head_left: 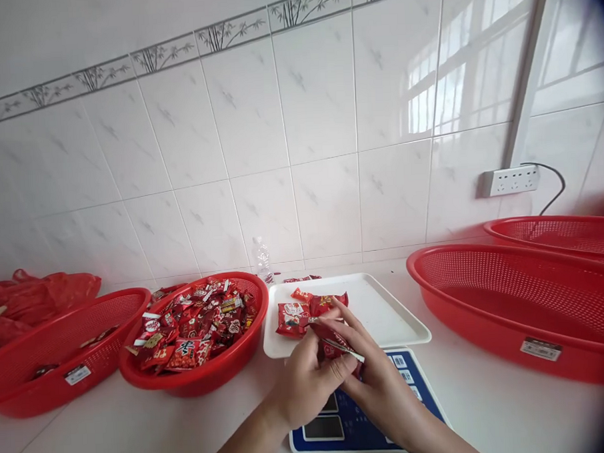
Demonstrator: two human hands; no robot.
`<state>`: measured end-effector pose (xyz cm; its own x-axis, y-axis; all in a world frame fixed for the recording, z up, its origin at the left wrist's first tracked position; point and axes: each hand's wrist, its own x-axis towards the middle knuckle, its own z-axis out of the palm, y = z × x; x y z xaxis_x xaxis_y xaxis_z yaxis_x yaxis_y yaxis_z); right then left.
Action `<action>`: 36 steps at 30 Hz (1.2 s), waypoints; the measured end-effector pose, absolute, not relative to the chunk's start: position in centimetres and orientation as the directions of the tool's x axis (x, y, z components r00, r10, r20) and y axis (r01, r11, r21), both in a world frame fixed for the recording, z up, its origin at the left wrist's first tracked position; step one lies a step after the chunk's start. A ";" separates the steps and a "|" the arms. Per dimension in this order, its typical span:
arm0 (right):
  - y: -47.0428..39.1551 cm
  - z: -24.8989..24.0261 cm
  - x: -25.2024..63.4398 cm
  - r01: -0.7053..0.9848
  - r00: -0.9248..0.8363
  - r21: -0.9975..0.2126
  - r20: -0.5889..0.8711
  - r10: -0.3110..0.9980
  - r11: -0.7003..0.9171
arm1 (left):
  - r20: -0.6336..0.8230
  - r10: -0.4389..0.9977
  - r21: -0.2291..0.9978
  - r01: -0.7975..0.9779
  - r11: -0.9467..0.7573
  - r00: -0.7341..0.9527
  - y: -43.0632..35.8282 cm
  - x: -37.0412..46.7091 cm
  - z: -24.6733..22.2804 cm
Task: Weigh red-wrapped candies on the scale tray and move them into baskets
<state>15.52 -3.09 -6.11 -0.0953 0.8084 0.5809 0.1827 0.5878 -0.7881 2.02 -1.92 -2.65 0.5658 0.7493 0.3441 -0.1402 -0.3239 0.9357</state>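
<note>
Both hands meet over the front edge of a white tray (391,316) and the blue keypad of a scale (365,431). My left hand (308,376) is closed on red snack packets (331,339), its thumb pressed on them. My right hand (371,364) wraps round the same packets from the other side. Just beyond the fingers, a red packet with a white print (292,318) and another red packet (328,303) lie on the tray, with a small orange-red one (301,294) behind. The undersides of the held packets are hidden.
A round red basket (188,378) full of packets stands left of the tray, a second basket (108,368) with few packets further left. Red baskets (487,332) stand at right. A clear bottle (262,260) is behind the tray; a power strip (510,180) is on the wall.
</note>
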 end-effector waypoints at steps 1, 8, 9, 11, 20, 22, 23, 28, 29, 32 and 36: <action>-3.1 -6.1 15.2 0.209 -0.106 -0.785 0.575 0.812 0.583 | 0.344 0.762 0.937 -0.150 -0.314 0.548 -1.9 1.9 -3.0; -3.7 -3.8 13.5 0.154 -0.234 -0.847 0.469 0.852 0.509 | 0.358 0.888 0.918 -0.282 -0.279 0.287 -0.2 -0.8 -4.2; -3.6 -3.2 13.6 0.137 -0.246 -0.849 0.470 0.848 0.510 | 0.363 0.909 0.897 -0.338 -0.283 0.203 0.1 -1.3 -4.1; -2.7 -2.0 14.1 0.218 -0.229 -0.810 0.500 0.835 0.545 | 0.360 0.933 0.833 -0.459 -0.308 0.027 0.9 -2.3 -3.7; 3.9 -0.6 17.7 0.856 -0.439 -0.262 0.087 0.894 0.446 | 0.234 0.916 0.778 -0.502 -0.377 -0.326 2.5 -3.9 -2.5; 4.5 -1.2 17.6 0.839 -0.481 -0.216 0.136 0.866 0.500 | 0.261 0.916 0.799 -0.464 -0.381 -0.303 2.4 -3.9 -2.8; 4.7 -1.5 17.5 0.837 -0.480 -0.205 0.168 0.861 0.507 | 0.286 0.913 0.800 -0.451 -0.395 -0.292 2.4 -3.8 -3.0; 5.4 -2.0 18.0 0.869 -0.404 -0.188 0.267 0.875 0.458 | 0.338 0.902 0.811 -0.403 -0.425 -0.271 3.0 -3.7 -4.0; 5.4 -1.9 18.1 0.875 -0.385 -0.193 0.278 0.880 0.444 | 0.333 0.905 0.817 -0.398 -0.418 -0.266 3.1 -3.7 -4.1; 5.1 -1.4 18.5 0.894 -0.310 -0.227 0.309 0.899 0.386 | 0.304 0.917 0.825 -0.411 -0.388 -0.257 3.3 -3.7 -4.2; 4.5 -0.5 18.3 0.894 -0.234 -0.297 0.328 0.915 0.335 | 0.259 0.943 0.827 -0.456 -0.329 -0.210 3.3 -3.5 -4.1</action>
<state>18.34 4.49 -0.46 -0.2341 0.9152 0.3281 0.8943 0.3351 -0.2965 -3.51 3.30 -4.14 -0.2100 0.9429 0.2587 -0.4564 -0.3285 0.8269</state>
